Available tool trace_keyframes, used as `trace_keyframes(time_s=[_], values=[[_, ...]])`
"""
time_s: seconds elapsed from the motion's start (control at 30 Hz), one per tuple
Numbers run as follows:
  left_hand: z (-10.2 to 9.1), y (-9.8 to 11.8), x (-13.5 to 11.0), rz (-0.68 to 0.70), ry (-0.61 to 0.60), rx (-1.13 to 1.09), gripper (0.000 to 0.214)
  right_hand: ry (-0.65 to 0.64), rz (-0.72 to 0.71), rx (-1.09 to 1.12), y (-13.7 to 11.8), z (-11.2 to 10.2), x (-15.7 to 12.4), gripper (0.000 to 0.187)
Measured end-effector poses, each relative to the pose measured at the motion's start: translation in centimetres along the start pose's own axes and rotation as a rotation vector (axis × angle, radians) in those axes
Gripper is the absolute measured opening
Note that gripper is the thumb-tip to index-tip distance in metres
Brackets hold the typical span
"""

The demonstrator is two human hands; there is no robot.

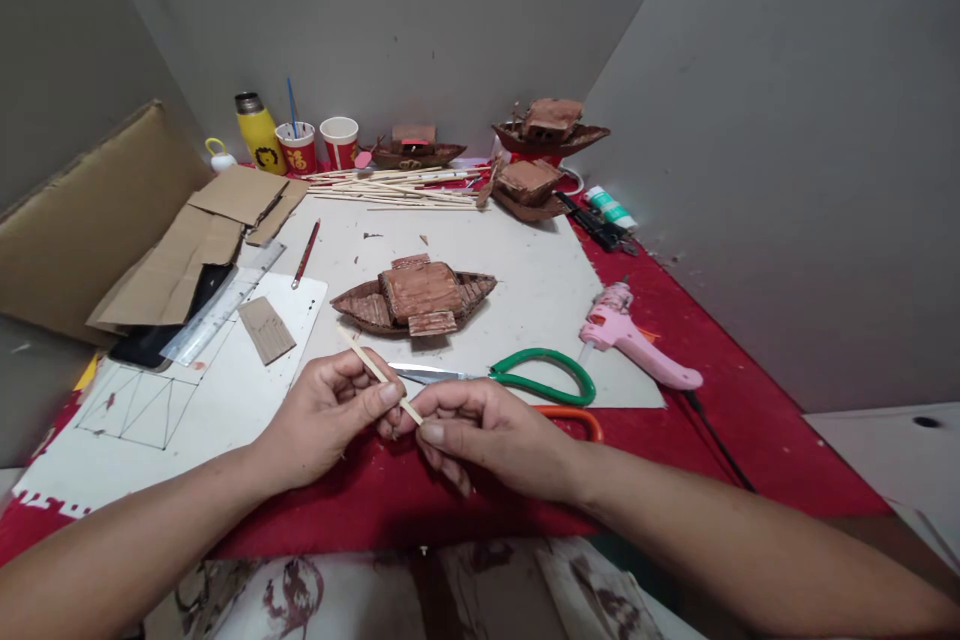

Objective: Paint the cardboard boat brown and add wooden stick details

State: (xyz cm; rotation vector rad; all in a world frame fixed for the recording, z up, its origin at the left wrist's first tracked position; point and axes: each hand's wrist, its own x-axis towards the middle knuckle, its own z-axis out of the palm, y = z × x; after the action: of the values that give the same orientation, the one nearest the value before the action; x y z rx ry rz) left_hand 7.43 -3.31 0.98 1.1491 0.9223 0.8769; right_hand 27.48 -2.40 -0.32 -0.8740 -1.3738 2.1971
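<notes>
Both hands pinch one thin wooden stick (365, 361) above the near edge of the red tablecloth. My left hand (322, 417) grips its middle between thumb and fingers. My right hand (480, 432) holds its near end between thumb and forefinger. The stick slants up and to the left. Just beyond the hands lie green-handled scissors (525, 378), and behind those a brown cardboard boat model (416, 298) rests on a grey board (540, 290).
A pink glue gun (634, 338) lies at right with its cord trailing. More boat models (541, 160), a bundle of sticks (397, 188), cups, a yellow flask (256, 130), cardboard pieces (202, 240), a ruler and a drawn sheet (142, 400) lie around.
</notes>
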Motion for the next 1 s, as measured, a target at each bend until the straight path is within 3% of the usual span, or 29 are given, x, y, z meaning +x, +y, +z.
trace_keyframes(time_s=[0.33,0.63,0.83,1.0], values=[[0.4,-0.1,-0.8,0.336,0.075,0.441,0.015,-0.033,0.061,-0.098,-0.1,0.2,-0.2,0.028],[0.3,-0.5,-1.2,0.489,0.030,0.584,0.013,-0.046,0.039,-0.139,0.1,0.1,-0.1,0.023],[0.1,-1.1,-1.1,0.721,-0.008,0.610,0.012,-0.130,0.074,-0.177,0.0,0.2,-0.1,0.024],[0.0,-1.4,-1.2,0.745,-0.035,0.602,0.015,-0.160,0.041,-0.246,0.0,0.3,-0.4,0.027]])
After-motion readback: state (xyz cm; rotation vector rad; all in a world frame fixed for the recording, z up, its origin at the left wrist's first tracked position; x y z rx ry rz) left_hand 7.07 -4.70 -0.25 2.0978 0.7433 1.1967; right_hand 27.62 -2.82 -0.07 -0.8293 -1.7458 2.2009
